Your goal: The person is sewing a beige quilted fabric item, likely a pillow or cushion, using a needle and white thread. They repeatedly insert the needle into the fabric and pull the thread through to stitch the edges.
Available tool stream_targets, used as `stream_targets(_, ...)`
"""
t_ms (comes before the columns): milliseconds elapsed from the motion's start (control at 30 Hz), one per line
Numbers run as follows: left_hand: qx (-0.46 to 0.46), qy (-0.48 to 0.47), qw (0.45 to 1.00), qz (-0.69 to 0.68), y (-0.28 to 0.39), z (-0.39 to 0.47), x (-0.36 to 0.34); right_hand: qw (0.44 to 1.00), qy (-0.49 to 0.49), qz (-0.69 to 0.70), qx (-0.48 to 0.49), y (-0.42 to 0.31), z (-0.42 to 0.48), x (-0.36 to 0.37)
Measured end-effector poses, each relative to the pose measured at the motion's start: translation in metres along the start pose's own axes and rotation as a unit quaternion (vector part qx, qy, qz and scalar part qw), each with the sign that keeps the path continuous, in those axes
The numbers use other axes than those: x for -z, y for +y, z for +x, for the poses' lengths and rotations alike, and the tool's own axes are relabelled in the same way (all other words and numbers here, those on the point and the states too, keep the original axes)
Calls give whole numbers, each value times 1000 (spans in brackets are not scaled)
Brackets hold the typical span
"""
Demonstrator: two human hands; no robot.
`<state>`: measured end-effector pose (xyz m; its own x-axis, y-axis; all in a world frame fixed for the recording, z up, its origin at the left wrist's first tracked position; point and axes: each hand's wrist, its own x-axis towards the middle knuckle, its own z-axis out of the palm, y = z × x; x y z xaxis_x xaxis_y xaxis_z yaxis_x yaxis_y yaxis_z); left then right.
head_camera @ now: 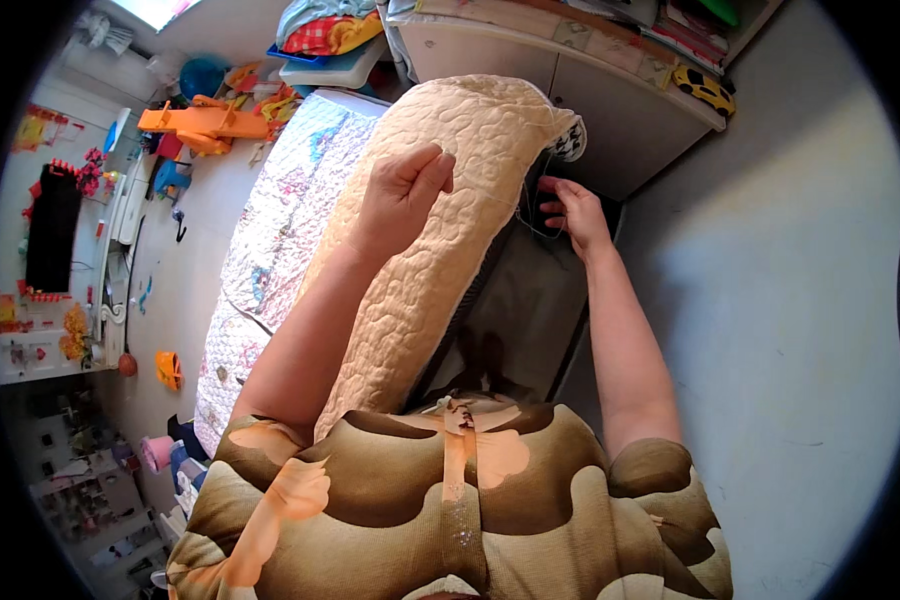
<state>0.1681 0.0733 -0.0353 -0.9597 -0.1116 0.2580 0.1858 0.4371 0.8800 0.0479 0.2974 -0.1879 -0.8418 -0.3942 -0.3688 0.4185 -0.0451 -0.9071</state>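
A tan stitched quilt (420, 292) lies lengthwise before me, its far right corner folded to show a black-and-white patterned underside (570, 141). Over its upper part is my left hand (401, 191), fingers curled and thumb pressed against the index finger. A fine pale thread (523, 214) runs from near that hand across the quilt and droops in loose loops past its right edge. My right hand (581, 217) is beside these loops, off the quilt, fingers apart and slightly bent. Whether thread touches its fingertips is unclear, and no needle can be made out.
A white flowered quilt (247, 247) lies left of the tan one. Beyond the far end is a pale cabinet (487, 64), with a yellow toy car (703, 90) on its edge. An orange toy plane (202, 124) stands far left. A wall (757, 300) rises on the right.
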Motion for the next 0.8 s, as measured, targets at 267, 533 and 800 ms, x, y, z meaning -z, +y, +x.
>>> stream_targets(267,-4,-20,998,65,8,-1,3,995,-80,52,-29,19,13,-8)
stream_targets(533,-63,-29,993,99,6,1,2,998,-64,11,3,10,2,21)
stream_targets(800,-85,-34,987,134,5,2,1,992,-3,127,-22,9,8,-27)
